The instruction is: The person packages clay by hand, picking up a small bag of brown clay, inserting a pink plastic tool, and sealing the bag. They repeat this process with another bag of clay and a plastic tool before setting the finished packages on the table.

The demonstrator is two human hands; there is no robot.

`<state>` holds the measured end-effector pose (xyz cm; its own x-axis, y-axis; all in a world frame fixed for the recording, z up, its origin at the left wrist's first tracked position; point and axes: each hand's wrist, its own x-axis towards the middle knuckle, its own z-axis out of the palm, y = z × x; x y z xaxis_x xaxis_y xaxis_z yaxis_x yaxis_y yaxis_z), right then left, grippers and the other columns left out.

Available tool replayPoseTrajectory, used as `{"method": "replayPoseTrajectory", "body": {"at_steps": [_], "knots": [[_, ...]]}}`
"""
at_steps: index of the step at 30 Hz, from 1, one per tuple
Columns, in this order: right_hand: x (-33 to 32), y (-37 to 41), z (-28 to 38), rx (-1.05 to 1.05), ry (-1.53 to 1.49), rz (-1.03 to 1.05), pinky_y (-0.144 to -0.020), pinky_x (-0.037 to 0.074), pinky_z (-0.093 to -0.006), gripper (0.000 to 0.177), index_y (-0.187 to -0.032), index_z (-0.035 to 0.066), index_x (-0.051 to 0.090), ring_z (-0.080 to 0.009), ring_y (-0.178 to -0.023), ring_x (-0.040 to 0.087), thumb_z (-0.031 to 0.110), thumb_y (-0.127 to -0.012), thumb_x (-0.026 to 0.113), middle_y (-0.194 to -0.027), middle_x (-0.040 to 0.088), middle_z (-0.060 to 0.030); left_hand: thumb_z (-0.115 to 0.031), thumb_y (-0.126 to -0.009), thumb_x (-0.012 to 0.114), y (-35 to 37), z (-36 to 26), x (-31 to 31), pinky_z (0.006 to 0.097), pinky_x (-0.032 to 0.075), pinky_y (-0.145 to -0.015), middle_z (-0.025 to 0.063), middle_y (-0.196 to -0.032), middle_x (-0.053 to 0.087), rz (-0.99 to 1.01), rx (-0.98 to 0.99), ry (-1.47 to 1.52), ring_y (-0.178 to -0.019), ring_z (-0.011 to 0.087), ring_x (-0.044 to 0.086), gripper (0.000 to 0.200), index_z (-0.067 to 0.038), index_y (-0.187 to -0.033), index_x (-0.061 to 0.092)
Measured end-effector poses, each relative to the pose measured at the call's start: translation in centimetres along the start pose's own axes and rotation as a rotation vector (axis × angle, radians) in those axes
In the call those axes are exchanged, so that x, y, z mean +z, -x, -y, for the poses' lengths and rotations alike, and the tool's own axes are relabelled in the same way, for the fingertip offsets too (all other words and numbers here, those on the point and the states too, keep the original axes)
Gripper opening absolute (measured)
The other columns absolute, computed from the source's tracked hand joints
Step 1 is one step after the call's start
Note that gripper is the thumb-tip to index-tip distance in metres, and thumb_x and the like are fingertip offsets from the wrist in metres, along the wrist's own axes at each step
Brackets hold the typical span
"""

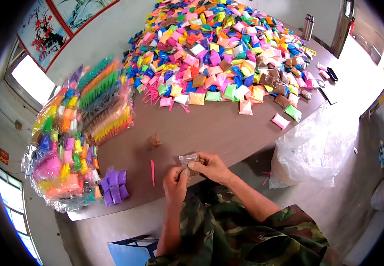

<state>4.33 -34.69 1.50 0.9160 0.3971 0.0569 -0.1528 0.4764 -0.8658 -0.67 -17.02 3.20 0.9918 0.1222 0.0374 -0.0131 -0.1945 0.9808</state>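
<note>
one clear plastic bag (188,158) between left hand (175,182) and right hand (211,167)

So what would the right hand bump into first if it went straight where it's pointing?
Most likely the left hand, just ahead of the right hand, where both pinch the small clear bag. Exact depth is hard to tell from this one view.

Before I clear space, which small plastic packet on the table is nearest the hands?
The brown one, lying alone between the big multicoloured pile and the left hand.
</note>
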Motion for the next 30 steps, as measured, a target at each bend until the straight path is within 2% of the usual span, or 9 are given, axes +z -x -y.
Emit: {"method": "replayPoseTrajectory", "body": {"at_steps": [3, 8, 14, 18, 20, 22, 24, 27, 30], "knots": [[-0.4, 0.0, 0.0, 0.016, -0.001, 0.01, -0.075, 0.055, -0.0255, 0.021, -0.121, -0.001, 0.072, -0.0062, -0.084, 0.065, 0.013, -0.105, 0.07, -0.097, 0.073, -0.0006, -0.012, -0.103, 0.069, 0.3, -0.4, 0.3, 0.0271, 0.056, -0.074, 0.0068, -0.096, 0.075, 0.027, 0.004, -0.056, -0.082, 0.0093, 0.068, 0.021, 0.005, -0.115, 0.071], [-0.7, -0.6, -1.0, -0.022, -0.018, -0.057, -0.071, 0.052, -0.0243, 0.018, -0.115, 0.0, 0.075, -0.0053, -0.081, 0.064, 0.014, -0.106, 0.07, -0.092, 0.072, 0.0012, -0.017, -0.105, 0.07, 0.1, -1.1, 1.4, 0.0269, 0.056, -0.074, 0.0054, -0.096, 0.075, -0.005, -0.039, 0.096, -0.082, 0.0092, 0.067, 0.024, 0.005, -0.115, 0.072], [-1.0, -0.9, -0.6, 0.015, -0.064, -0.018, -0.067, 0.048, -0.0238, 0.021, -0.116, 0.001, 0.076, -0.0042, -0.076, 0.058, 0.018, -0.107, 0.069, -0.09, 0.069, 0.0032, -0.021, -0.104, 0.073, -1.6, 1.4, 0.9, 0.0269, 0.055, -0.072, 0.0017, -0.09, 0.072, -0.007, 0.018, 0.087, -0.079, 0.0084, 0.064, 0.025, 0.003, -0.109, 0.074], [-1.1, -0.4, -0.3, 0.038, 0.03, -0.083, -0.062, 0.041, -0.0222, 0.022, -0.114, 0.002, 0.077, -0.0034, -0.072, 0.053, 0.022, -0.107, 0.07, -0.084, 0.065, 0.0052, -0.015, -0.104, 0.069, -2.1, 1.3, 0.7, 0.0282, 0.056, -0.076, 0.0031, -0.093, 0.074, 0.023, 0.036, -0.022, -0.082, 0.0096, 0.068, 0.017, 0.001, -0.108, 0.074], [-1.2, -0.7, -0.4, 0.027, 0.064, -0.098, -0.061, 0.039, -0.0216, 0.023, -0.113, 0.003, 0.077, -0.0029, -0.071, 0.052, 0.023, -0.107, 0.07, -0.082, 0.063, 0.0059, -0.017, -0.102, 0.072, -2.6, 1.5, 0.8, 0.0253, 0.053, -0.072, -0.0001, -0.084, 0.07, 0.057, 0.043, -0.041, -0.078, 0.0069, 0.064, 0.02, 0.002, -0.106, 0.074], [-1.2, -0.8, -0.9, 0.034, 0.051, -0.191, -0.059, 0.038, -0.0214, 0.022, -0.111, 0.003, 0.078, -0.0025, -0.07, 0.051, 0.023, -0.106, 0.07, -0.08, 0.062, 0.0067, -0.016, -0.102, 0.072, -2.7, 1.2, 1.1, 0.0249, 0.053, -0.073, 0.0002, -0.086, 0.072, 0.06, 0.011, -0.015, -0.08, 0.0068, 0.064, 0.02, 0.003, -0.108, 0.074], [-1.1, -1.0, -0.5, 0.041, 0.05, -0.191, -0.058, 0.037, -0.0216, 0.022, -0.11, 0.002, 0.077, -0.0024, -0.068, 0.05, 0.022, -0.106, 0.07, -0.079, 0.062, 0.0068, -0.015, -0.101, 0.072, -3.2, 0.6, 1.0, 0.0244, 0.054, -0.078, 0.0008, -0.093, 0.074, 0.113, -0.037, 0.032, -0.087, 0.0068, 0.066, 0.022, 0.004, -0.113, 0.074], [-1.4, -2.0, -0.7, 0.082, 0.044, -0.184, -0.054, 0.035, -0.0218, 0.02, -0.109, 0.002, 0.077, -0.0022, -0.064, 0.049, 0.02, -0.106, 0.071, -0.078, 0.061, 0.0059, -0.01, -0.103, 0.071, -4.2, -0.5, 0.8, 0.0249, 0.056, -0.079, 0.0013, -0.1, 0.074, 0.121, 0.005, 0.118, -0.089, 0.0072, 0.067, 0.022, 0.004, -0.12, 0.072], [-1.5, -3.1, -0.1, 0.036, 0.068, -0.15, -0.053, 0.034, -0.0213, 0.018, -0.109, 0.002, 0.077, -0.0016, -0.063, 0.048, 0.018, -0.106, 0.071, -0.077, 0.061, 0.0051, -0.013, -0.102, 0.072, -5.2, -1.0, 0.7, 0.0233, 0.051, -0.076, -0.0013, -0.093, 0.071, 0.057, -0.018, 0.042, -0.086, 0.004, 0.061, 0.02, 0.004, -0.114, 0.074]]}}
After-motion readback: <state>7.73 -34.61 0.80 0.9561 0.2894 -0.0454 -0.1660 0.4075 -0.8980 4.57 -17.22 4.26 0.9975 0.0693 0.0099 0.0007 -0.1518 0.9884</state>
